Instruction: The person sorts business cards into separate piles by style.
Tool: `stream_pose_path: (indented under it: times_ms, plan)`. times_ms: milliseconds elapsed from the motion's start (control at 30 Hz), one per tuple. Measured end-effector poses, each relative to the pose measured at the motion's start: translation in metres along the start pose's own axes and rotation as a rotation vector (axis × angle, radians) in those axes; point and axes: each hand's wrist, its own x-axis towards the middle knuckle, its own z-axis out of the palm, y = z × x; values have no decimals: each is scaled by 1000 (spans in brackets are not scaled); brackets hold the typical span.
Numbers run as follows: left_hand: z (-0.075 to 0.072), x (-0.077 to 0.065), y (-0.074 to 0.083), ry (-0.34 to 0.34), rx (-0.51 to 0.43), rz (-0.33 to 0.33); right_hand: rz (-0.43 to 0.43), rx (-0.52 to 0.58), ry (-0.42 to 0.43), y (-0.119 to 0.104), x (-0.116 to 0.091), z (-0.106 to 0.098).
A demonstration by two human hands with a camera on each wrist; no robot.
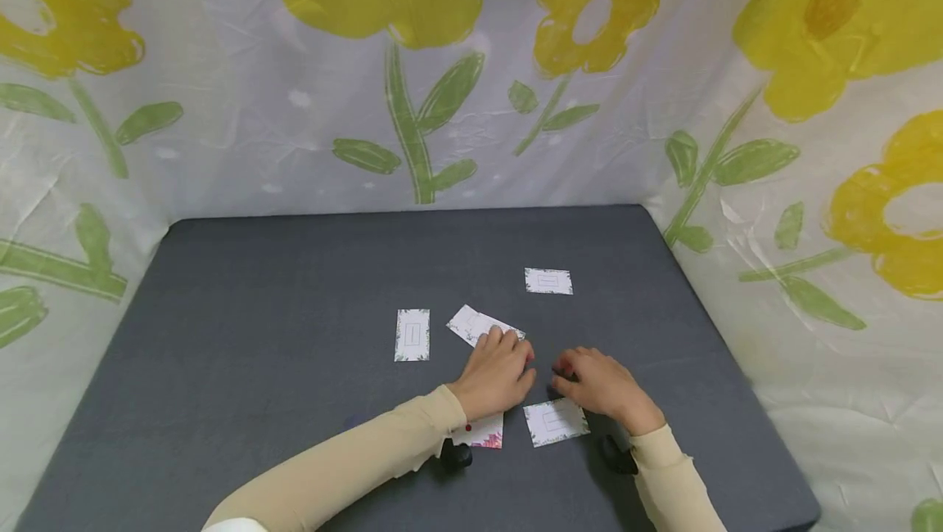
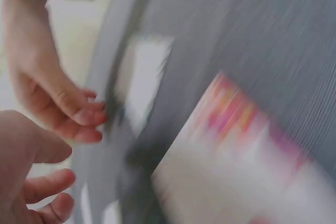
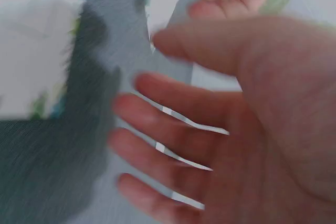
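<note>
My left hand (image 1: 495, 375) hovers near the middle of the table, loosely bent and holding nothing. Its fingertips overlap the lower edge of a tilted white card (image 1: 471, 322) in the head view. Under the left wrist lies a card with pink and orange print (image 2: 236, 124), partly covered by the forearm. My right hand (image 1: 600, 385) faces the left one a short way off. In the right wrist view its fingers (image 3: 168, 124) are spread and relaxed with nothing between them. Just below that hand lies a white card with leafy corners (image 1: 554, 423).
A white card standing lengthwise (image 1: 412, 335) lies left of the hands, and another white card (image 1: 548, 281) lies farther back on the right. The dark grey table (image 1: 258, 335) meets a flower-printed curtain (image 1: 258, 123) at its back and sides.
</note>
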Motion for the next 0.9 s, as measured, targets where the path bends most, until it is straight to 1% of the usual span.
stream_pose_path:
  times_ms: [33,100,167,267,367,467,567,767,900]
  plan:
    - [-5,4,-7,13,-9,-13,5,4,14,-2,6,-1]
    - [-13,13,-23,12,2,-48,10,11,38,-8,20,-1]
    - [-18,19,-39,-19,35,-85,20,5,46,-16,33,3]
    - [-21,24,-61,-75,109,-116,19,-52,25,-28,48,11]
    - [-18,25,-73,-115,177,-113,9,-129,23,-38,58,17]
    - [-13,24,-77,-103,230,-101,-2,-182,53,-43,63,20]
    - [-9,24,-77,-75,263,-92,8,-197,73,-45,66,21]
    - [-8,25,-74,-47,307,-91,32,-130,67,-44,71,21]
    - [-10,23,-75,5,363,-57,32,-72,110,-41,74,23]
